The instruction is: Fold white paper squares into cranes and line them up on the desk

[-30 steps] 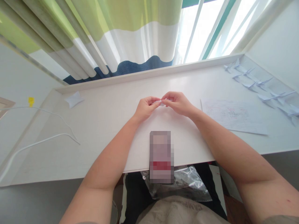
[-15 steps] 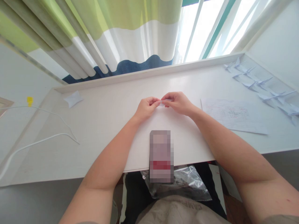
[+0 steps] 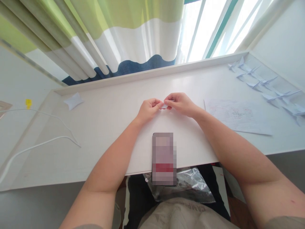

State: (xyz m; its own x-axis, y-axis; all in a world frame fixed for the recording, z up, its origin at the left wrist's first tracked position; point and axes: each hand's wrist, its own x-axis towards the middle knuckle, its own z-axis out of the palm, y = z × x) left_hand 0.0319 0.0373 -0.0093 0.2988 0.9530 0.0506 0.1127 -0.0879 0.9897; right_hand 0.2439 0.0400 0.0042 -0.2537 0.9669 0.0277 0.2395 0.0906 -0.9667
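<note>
Over the middle of the white desk, my left hand [image 3: 150,109] and my right hand [image 3: 180,104] meet fingertip to fingertip. Both pinch a small piece of folded white paper [image 3: 164,107]. Most of the paper is covered by my fingers, so its shape cannot be made out. Closer to me, a phone [image 3: 164,159] with a blurred screen overhangs the desk's front edge.
Several folded white paper figures [image 3: 262,81] stand along the right side of the desk [image 3: 114,95]. A printed sheet [image 3: 238,117] lies right of my hands. At the left are a folded paper [image 3: 73,101] and a white cable [image 3: 47,140]. A clear plastic bag [image 3: 195,187] rests on my lap.
My fingers have shifted slightly on the paper, and less of it shows beside my right fingers. The whole view has moved a little; the other things stay in place.
</note>
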